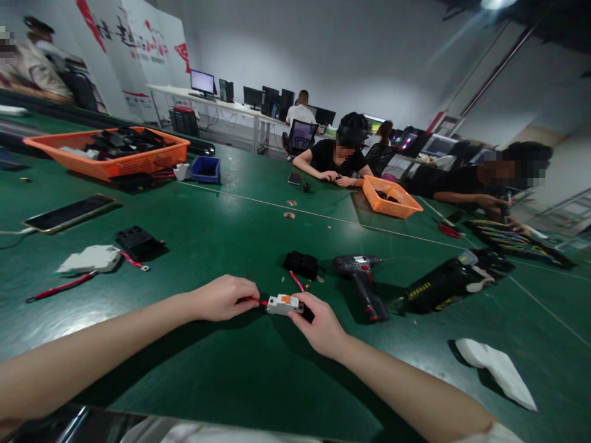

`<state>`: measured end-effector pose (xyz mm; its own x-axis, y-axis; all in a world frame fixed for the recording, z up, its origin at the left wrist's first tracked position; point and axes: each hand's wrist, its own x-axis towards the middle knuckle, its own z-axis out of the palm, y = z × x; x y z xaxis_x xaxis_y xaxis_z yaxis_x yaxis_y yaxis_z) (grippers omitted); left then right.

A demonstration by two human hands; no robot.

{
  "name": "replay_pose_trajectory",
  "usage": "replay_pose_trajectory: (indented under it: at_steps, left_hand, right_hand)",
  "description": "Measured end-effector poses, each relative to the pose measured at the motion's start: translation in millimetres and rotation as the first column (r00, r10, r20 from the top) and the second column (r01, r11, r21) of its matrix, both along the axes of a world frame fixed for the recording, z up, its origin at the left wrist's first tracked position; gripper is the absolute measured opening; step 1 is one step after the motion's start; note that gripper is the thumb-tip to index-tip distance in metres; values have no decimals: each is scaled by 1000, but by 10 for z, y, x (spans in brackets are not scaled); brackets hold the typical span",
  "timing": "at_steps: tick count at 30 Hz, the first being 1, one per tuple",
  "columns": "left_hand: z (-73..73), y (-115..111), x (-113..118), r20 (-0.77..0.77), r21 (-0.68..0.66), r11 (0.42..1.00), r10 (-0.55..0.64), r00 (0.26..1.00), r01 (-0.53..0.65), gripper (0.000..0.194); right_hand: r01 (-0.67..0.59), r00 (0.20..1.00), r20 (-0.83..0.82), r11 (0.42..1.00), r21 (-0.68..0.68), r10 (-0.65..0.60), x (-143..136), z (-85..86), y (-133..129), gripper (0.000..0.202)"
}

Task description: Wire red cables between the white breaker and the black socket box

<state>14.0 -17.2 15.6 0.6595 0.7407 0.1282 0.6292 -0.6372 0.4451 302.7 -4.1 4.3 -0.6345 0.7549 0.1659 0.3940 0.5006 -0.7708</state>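
Note:
Near the table's front, my right hand grips the right end of a white circuit breaker with an orange switch. A red wire comes out of the breaker's left end, and my left hand pinches it. Another short red wire rises at the breaker's right end. Just behind lies a black plastic part. To the right of it a cordless drill rests on its side. At the left, a white breaker with red wires lies beside a black block.
Orange baskets and a small blue bin stand farther back. A phone lies at left, a black bottle and a white object at right. People sit across the green table.

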Motion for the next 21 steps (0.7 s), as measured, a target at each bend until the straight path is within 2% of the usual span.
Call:
replay_pose_trajectory:
  at_steps: [9, 13, 17, 21]
  left_hand:
    - [-20, -25, 23, -30, 39, 999, -36, 999, 37, 20]
    - [-10, -43, 55, -31, 30, 1000, -4, 1000, 4, 20]
    - [2, -59, 84, -3, 30, 998, 48, 999, -48, 30]
    - [-19, -65, 108, 62, 22, 1000, -3, 998, 2, 27]
  right_hand:
    - [-60, 998, -11, 997, 58, 60, -20, -47, 8, 22]
    - [-58, 998, 0, 994, 98, 58, -36, -73, 13, 23]
    - [-72, 997, 13, 989, 132, 71, -62, -77, 3, 21]
    - [-61, 998, 29, 981, 183, 57, -57, -61, -33, 21]
